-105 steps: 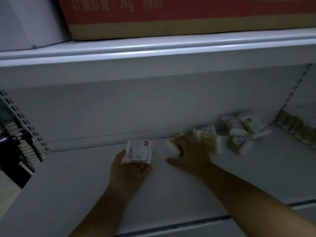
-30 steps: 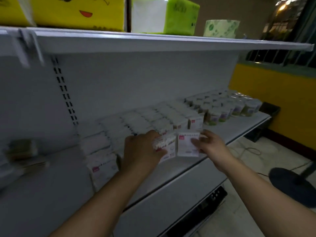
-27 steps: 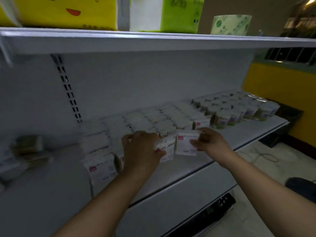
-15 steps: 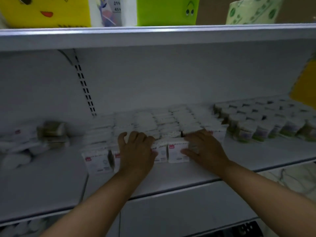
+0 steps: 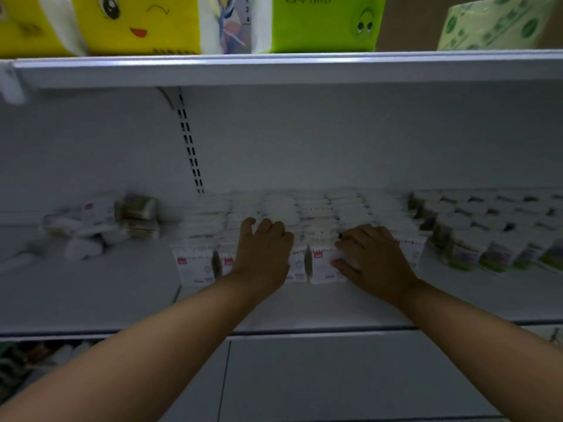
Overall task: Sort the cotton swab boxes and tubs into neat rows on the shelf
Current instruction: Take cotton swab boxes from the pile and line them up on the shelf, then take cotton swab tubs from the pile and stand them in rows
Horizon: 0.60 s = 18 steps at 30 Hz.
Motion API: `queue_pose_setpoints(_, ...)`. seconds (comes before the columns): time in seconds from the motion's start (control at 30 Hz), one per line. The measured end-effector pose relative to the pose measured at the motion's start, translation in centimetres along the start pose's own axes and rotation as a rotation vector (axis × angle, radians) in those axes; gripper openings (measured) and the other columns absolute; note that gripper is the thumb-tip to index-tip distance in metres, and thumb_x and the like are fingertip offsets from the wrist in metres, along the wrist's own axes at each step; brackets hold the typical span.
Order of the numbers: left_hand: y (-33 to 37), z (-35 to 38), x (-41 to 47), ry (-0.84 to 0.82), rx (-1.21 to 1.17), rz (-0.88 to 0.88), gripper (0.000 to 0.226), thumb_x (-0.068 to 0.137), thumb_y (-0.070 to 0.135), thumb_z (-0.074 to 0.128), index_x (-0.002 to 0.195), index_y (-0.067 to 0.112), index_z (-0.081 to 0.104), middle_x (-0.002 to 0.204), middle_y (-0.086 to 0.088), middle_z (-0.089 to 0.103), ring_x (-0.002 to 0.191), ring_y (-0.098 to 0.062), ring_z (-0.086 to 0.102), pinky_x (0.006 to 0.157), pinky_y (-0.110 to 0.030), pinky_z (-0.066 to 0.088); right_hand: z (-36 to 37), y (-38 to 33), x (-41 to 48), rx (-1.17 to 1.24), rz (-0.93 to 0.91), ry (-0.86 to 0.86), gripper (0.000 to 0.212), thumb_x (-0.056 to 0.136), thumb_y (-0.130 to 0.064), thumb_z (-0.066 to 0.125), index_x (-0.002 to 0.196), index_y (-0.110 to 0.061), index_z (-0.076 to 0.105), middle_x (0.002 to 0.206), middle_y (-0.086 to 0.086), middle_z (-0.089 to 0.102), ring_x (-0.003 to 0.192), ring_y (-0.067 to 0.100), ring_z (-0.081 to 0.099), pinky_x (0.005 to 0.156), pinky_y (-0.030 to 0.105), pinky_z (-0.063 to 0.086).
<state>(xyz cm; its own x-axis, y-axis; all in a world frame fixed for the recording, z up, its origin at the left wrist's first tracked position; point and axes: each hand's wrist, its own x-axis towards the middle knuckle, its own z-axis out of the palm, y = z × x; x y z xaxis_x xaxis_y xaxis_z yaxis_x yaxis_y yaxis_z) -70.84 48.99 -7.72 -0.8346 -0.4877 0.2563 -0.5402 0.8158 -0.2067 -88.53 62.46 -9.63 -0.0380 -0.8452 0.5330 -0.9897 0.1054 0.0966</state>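
White cotton swab boxes [image 5: 304,214] with red labels stand in several rows on the white shelf [image 5: 304,306]. My left hand [image 5: 262,251] lies over a front-row box [image 5: 297,266], fingers curled over its top. My right hand [image 5: 371,257] grips the neighbouring front box [image 5: 323,263], thumb on its front face and fingers over the top. Another front box [image 5: 195,266] stands just left of my left hand. Round tubs [image 5: 493,226] fill rows at the right. A loose pile of swab packs [image 5: 100,223] lies at the left, blurred.
An upper shelf [image 5: 274,65] hangs close overhead, carrying yellow [image 5: 137,22] and green [image 5: 320,22] tissue packs and a paper roll [image 5: 499,22]. A slotted upright [image 5: 190,147] runs down the back wall. Bare shelf lies in front of the rows.
I turned from the loose pile to the rows, carrying a box in each hand. Both boxes came down into the front row, and my hands stay on them.
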Motion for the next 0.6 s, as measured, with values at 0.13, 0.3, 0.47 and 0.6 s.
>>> queue_pose_setpoints(0.13, 0.1, -0.6, -0.2, -0.089, 0.004, -0.019, 0.058, 0.090, 0.043, 0.053, 0.139, 0.017, 0.036, 0.146, -0.006, 0.028, 0.136, -0.027, 0.020, 0.113, -0.052, -0.004, -1.7, -1.7, -0.4, -0.010, 0.098, -0.067, 0.050, 0.095, -0.039, 0.035, 0.100, -0.004, 0.070, 0.098, 0.011, 0.069, 0.088, 0.029, 0.066, 0.083, 0.036, 0.040)
queue_pose_setpoints(0.3, -1.6, -1.5, -2.2, -0.101, -0.061, 0.040, 0.077, 0.094, 0.055, 0.036, 0.151, 0.014, 0.004, 0.159, -0.003, -0.004, 0.145, -0.022, -0.014, 0.110, -0.056, -0.019, -3.9, -4.4, -1.2, -0.077, 0.191, -0.148, 0.071, 0.099, -0.045, 0.014, 0.110, 0.002, 0.066, 0.121, 0.020, 0.062, 0.111, 0.039, 0.060, 0.094, 0.054, 0.041)
queue_pose_setpoints(0.47, -10.3, -3.0, -5.8, -0.034, -0.171, 0.056, 0.067, 0.096, 0.050, 0.033, 0.151, 0.020, 0.009, 0.160, 0.002, -0.001, 0.145, -0.015, -0.014, 0.113, -0.045, -0.017, -5.8, -11.0, 4.1, -0.092, 0.080, -0.079, 0.069, 0.099, -0.045, 0.015, 0.115, 0.000, 0.064, 0.130, 0.018, 0.057, 0.119, 0.039, 0.054, 0.102, 0.053, 0.028)
queue_pose_setpoints(0.6, -20.2, -2.7, -10.5, -0.079, -0.142, -0.016, 0.064, 0.096, 0.047, 0.037, 0.150, 0.021, 0.014, 0.159, 0.000, 0.004, 0.146, -0.018, -0.007, 0.116, -0.043, -0.003, -4.2, -19.1, 11.0, -0.070, 0.019, -0.136, 0.053, 0.100, -0.039, 0.030, 0.146, -0.014, 0.029, 0.159, 0.006, 0.009, 0.147, 0.021, 0.004, 0.115, 0.029, -0.009)
